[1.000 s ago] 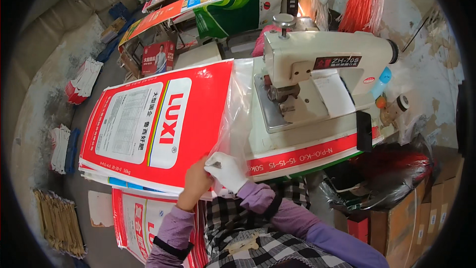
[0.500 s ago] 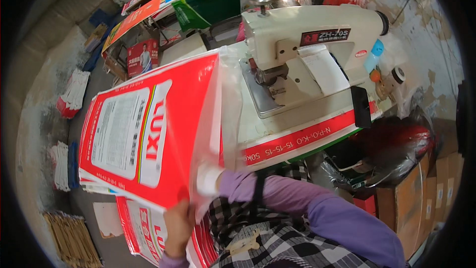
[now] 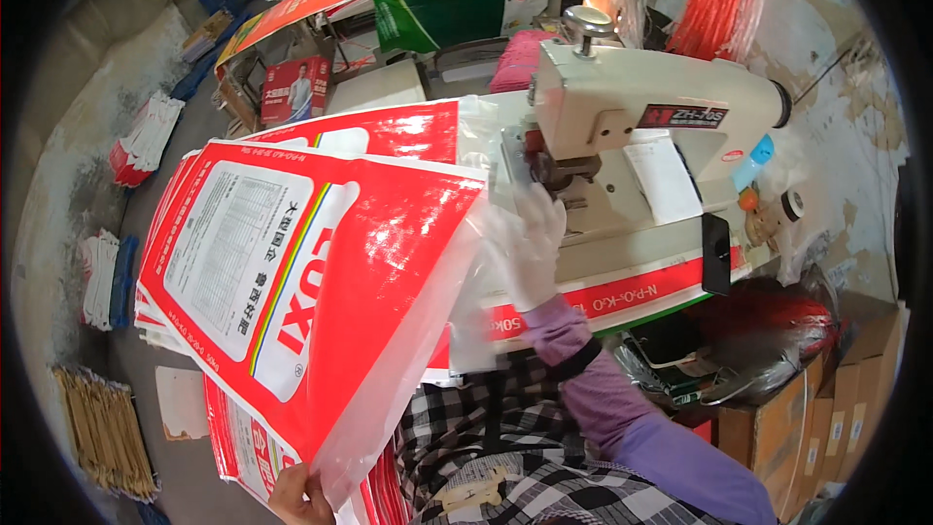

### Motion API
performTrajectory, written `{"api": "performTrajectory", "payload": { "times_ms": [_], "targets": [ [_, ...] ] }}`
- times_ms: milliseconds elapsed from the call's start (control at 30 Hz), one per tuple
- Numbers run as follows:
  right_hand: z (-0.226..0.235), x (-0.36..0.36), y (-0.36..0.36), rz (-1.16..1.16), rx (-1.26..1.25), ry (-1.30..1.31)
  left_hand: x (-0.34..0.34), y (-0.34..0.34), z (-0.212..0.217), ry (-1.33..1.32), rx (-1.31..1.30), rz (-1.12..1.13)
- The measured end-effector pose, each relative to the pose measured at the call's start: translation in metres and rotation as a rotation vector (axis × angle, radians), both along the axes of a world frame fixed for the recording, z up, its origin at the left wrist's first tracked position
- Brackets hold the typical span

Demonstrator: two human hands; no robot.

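- Pinching the sack's near corner is my left hand (image 3: 301,498), thumb and fingers clamped on it. I'd guess that grip is what holds the edge out at a slant.
- Lower pile (image 3: 233,439) sits partly under that corner, so the corner sticks out above it.
- Sack (image 3: 389,224) itself lies askew on top of the main pile (image 3: 413,126), printed face up, so the pile probably carries most of its weight, not my fingers.
- Clear film (image 3: 374,418) runs down its right edge, loose and floppy.
- Right hand (image 3: 533,248), white glove, is up by the film's far end. Fingers look apart; too blurred on my feed to tell if they're touching anything.
- Black slab (image 3: 716,253) is at the worktop's near edge, maybe for easy reach.
- Sewing machine (image 3: 671,102) stands just past the glove, with white paper (image 3: 664,180) in its throat.
- Way back, red strands (image 3: 719,0) hang by the wall, likely so they don't tangle.
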State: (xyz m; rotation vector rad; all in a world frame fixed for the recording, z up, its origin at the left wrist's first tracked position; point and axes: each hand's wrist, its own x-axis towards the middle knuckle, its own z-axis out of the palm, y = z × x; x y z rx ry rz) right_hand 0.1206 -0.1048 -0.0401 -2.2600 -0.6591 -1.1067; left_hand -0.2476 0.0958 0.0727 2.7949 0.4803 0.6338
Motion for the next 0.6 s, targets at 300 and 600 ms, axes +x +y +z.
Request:
{"api": "performTrajectory", "payload": {
  "times_ms": [300, 600],
  "targets": [
    [-0.036, 0.076, 0.022, 0.094, 0.168, 0.499, -0.025, 0.033, 0.01, 0.357, -0.094, 0.293],
    [0.09, -0.03, 0.069, 1.234, -0.601, 0.387, -0.036, 0.194, -0.046, -0.582, -0.863, 0.363]
  ]
}}
